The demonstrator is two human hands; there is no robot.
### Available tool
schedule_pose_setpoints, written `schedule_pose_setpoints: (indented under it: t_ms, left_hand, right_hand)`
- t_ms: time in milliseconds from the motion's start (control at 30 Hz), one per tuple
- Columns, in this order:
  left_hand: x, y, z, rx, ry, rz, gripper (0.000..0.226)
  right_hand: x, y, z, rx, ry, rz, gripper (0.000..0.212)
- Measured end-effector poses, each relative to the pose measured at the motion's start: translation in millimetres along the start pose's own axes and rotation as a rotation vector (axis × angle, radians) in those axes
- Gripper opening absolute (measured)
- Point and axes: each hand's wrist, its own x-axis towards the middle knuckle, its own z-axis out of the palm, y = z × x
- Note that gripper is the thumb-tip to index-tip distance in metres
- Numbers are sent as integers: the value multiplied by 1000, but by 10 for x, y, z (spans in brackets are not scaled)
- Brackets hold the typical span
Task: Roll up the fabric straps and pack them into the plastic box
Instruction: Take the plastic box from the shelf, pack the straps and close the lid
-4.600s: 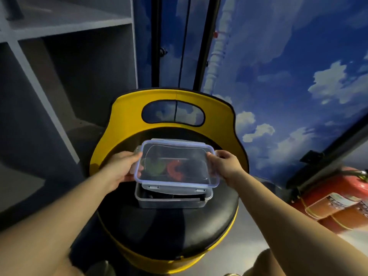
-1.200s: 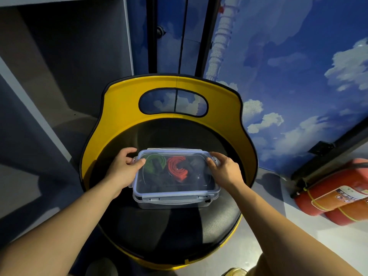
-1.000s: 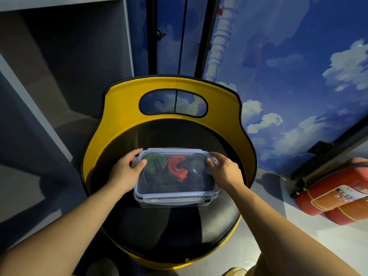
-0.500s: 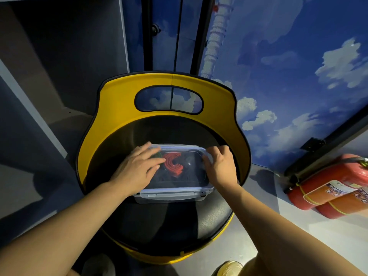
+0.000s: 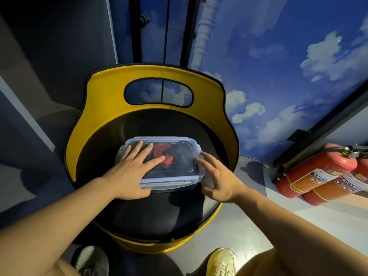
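The lidded plastic box [image 5: 169, 166] is pressed flat by the left hand [image 5: 131, 172], fingers spread. The right hand [image 5: 219, 180] is held at its right edge, fingers straight and spread. A red strap [image 5: 162, 156] is seen inside.

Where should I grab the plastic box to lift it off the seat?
Probably by its two short ends, one hand from each side. The plastic box lies flat with its long side toward you, lid on, and the left hand covers the top.

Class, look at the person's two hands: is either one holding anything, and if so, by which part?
Nothing is gripped. The left hand lies flat, fingers straight, on the left half of the box lid. The right hand is open beside the box's right edge.
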Motion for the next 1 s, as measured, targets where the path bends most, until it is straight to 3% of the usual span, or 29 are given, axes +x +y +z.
schedule_pose_setpoints:
  t_ms: [200,467,700,1000]
  left_hand:
    - [-48,-20,-8,6,-43,11,99]
    - [-45,-66,-36,-52,-45,29,86]
    - [-43,-98,-143,-141,-56,40,82]
    - [-41,-135,-217,-212,-78,45,84]
  right_hand:
    - [33,-42,119,-144,72,-8,86]
    - [56,-51,58,-151,50,6,95]
    - [94,-175,76,-79,221,48,75]
    - [144,-231,41,-128,315,53,54]
